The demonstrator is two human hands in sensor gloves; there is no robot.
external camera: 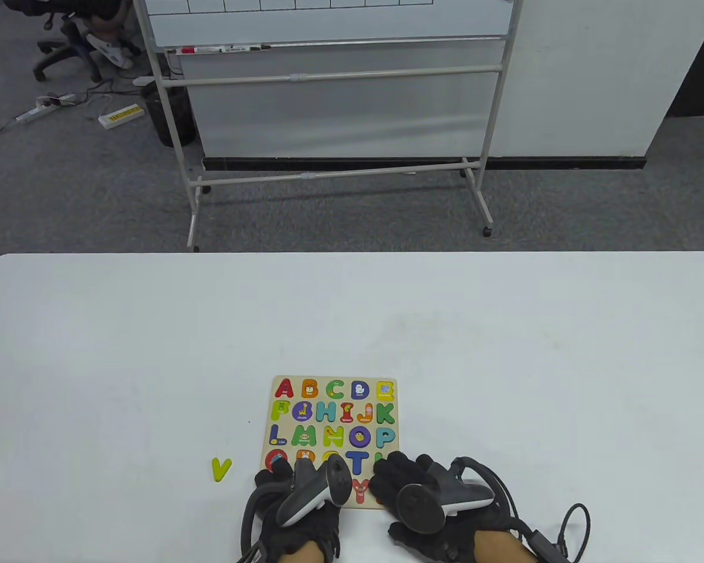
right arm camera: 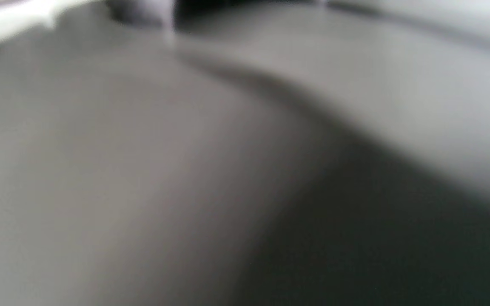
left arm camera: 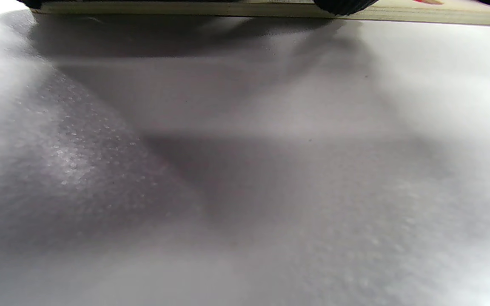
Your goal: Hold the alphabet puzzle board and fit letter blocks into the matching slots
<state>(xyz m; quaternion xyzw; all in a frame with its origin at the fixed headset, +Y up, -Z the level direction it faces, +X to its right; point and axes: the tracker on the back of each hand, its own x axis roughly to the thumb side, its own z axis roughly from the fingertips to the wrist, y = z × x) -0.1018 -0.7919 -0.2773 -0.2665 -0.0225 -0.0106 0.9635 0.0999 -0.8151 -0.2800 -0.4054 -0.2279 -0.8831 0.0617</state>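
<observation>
Hands' grip state unclear; both rest on puzzle board's (external camera: 330, 422) near edge

- The table view is bright and sharp, with soft, even light.
- The white table (external camera: 152, 352) shows only faint shadows.
- The left wrist view is very close to the table; it is fuzzy, with a big grey shadow and white glare at the left edge.
- The right wrist view is dim and all blurry.
</observation>
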